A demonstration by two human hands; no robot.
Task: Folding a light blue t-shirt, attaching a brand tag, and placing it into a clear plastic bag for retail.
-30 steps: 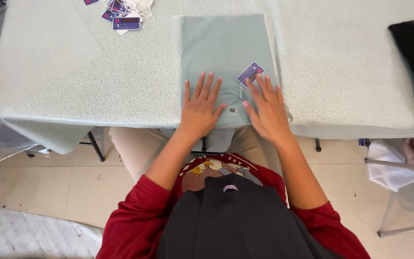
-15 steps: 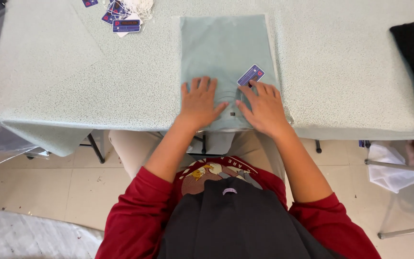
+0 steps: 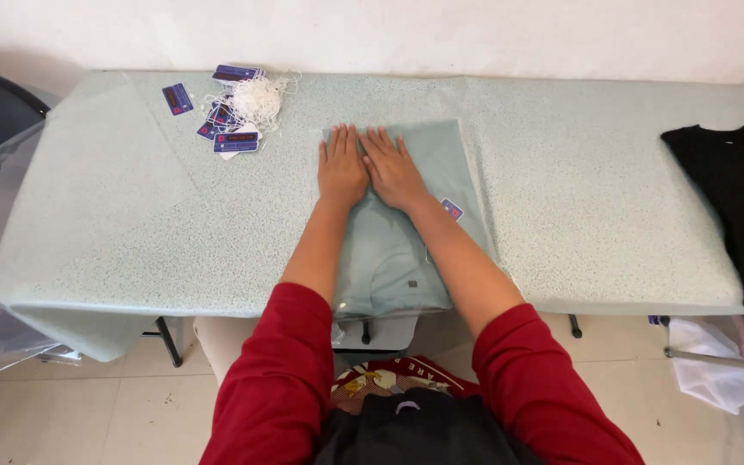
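Two hands are pressing flat, fingers spread, gripping nothing: left hand [image 3: 341,168] and right hand [image 3: 393,170] are lying side by side on the bagged shirt [image 3: 406,250], which is stretching from the tabletop's [image 3: 587,189] middle to its near edge, a small tag [image 3: 451,209] inside.
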